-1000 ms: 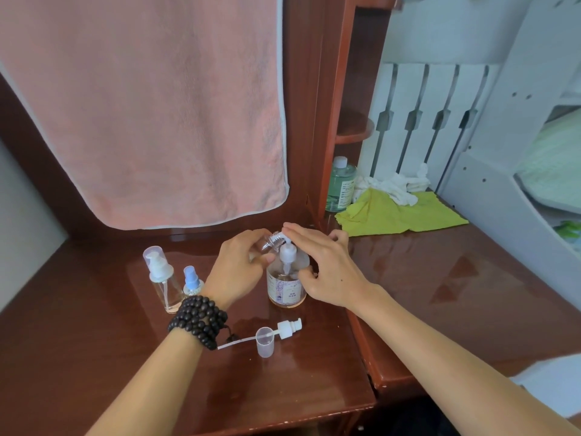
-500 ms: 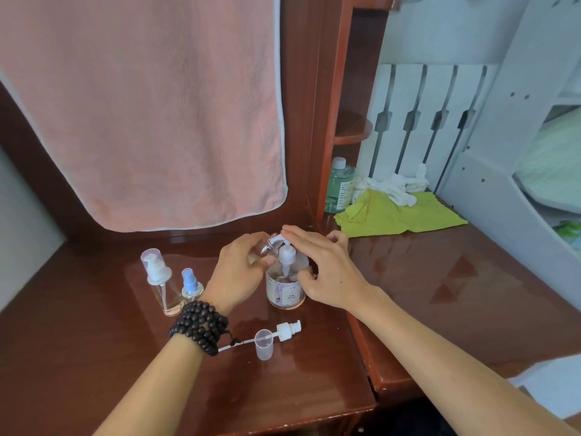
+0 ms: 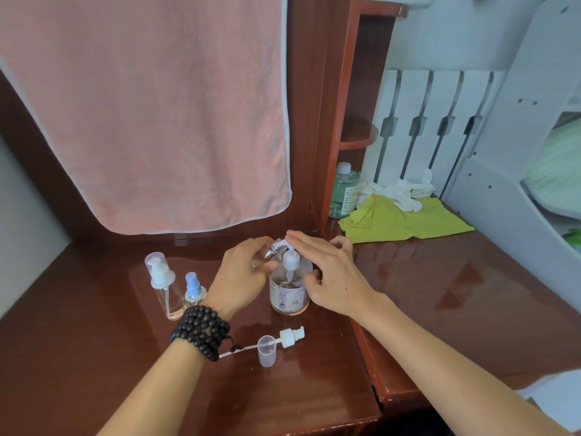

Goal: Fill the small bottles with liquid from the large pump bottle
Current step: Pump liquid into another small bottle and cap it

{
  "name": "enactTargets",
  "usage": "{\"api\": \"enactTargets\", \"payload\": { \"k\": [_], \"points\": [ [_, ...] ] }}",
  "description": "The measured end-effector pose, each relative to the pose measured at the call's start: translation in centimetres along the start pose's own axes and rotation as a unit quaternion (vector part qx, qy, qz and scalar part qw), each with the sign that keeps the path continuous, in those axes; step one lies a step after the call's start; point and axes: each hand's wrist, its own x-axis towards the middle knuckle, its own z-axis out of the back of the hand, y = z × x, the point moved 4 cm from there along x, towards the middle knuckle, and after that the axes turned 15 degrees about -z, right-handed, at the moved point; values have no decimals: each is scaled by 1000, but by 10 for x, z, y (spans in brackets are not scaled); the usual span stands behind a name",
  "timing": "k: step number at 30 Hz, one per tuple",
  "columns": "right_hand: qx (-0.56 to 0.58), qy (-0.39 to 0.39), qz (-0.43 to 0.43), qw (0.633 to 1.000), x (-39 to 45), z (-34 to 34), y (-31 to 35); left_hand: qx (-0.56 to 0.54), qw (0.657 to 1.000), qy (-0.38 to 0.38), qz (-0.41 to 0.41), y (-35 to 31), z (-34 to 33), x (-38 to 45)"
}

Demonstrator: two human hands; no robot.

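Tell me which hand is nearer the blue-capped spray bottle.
Left. The left hand is just right of the spray bottle, its wrist almost beside it. The right hand is farther right, beyond the pump bottle.

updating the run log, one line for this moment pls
left hand: holds small bottle at spout | right hand: on large pump bottle head

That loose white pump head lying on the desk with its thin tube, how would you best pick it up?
Probably by the chunky white collar of the loose pump head, pinched from above across its width. It lies on its side on the desk, so the collar is the thickest, firmest part. The thin dip tube would bend, and the clear cap stands close beside it.
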Motion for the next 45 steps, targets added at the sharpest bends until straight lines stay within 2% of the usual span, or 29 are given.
{"api": "enactTargets", "payload": {
  "k": [5, 9, 14, 20, 25, 32, 39, 45],
  "points": [
    [4, 20, -28, 999, 2, -6, -6, 27, 1000, 11, 11, 9, -8, -1],
    [-5, 36, -11, 999, 1, -8, -6, 20, 1000, 3, 2, 5, -4, -1],
    [-3, 17, 14, 1000, 2, -5, -2, 7, 1000, -6, -6, 1, -2, 1],
    [-10, -8, -3, 1000, 1, -5, -4, 40, 999, 11, -2, 10, -8, -1],
    [-8, 10, -15, 1000, 1, -7, -5, 34, 999, 15, 11, 8, -10, -3],
    [-16, 9, 31, 999, 1, -2, 2, 12, 1000, -9, -12, -1, 0, 0],
    [-21, 1, 13, 1000, 3, -5, 0, 39, 999, 17, 3, 7, -8, -1],
    [-14, 19, 13, 1000, 0, -3, 3, 20, 1000, 0, -4, 0, -2, -1]
  ]
}}
